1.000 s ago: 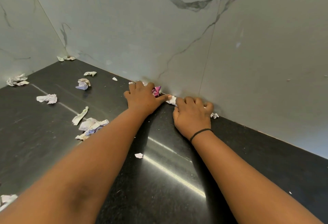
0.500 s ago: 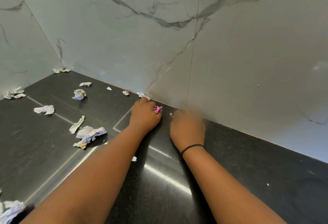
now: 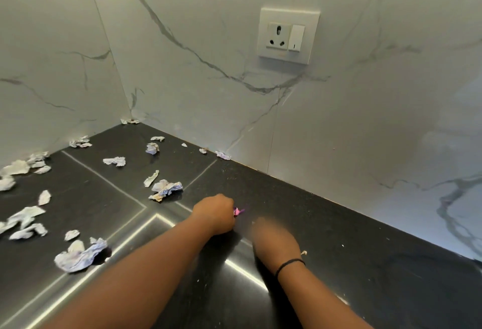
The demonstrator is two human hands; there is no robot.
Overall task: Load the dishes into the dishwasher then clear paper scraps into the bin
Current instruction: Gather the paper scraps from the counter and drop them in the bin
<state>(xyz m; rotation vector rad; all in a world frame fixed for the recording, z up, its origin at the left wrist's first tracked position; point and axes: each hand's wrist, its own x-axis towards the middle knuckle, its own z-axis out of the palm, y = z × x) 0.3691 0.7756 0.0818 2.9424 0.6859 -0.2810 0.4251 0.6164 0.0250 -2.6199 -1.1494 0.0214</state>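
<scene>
Left hand (image 3: 214, 214) fisted; right hand (image 3: 273, 241) blurred.

Surfaces: polished stone, crumpled paper, plastic fitting.
Countertop (image 3: 339, 237) is black speckled stone, glossy, with bright light streaks reflected near centre. Wall panels (image 3: 182, 54) look like white grey-veined marble, smooth, satin sheen. Paper scraps (image 3: 165, 189) at left are crumpled and matt. Socket plate (image 3: 288, 35) on the far wall is smooth white plastic.

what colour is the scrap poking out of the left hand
Pink to magenta; the scrap peeks from the left hand, seen in the head view.
</scene>
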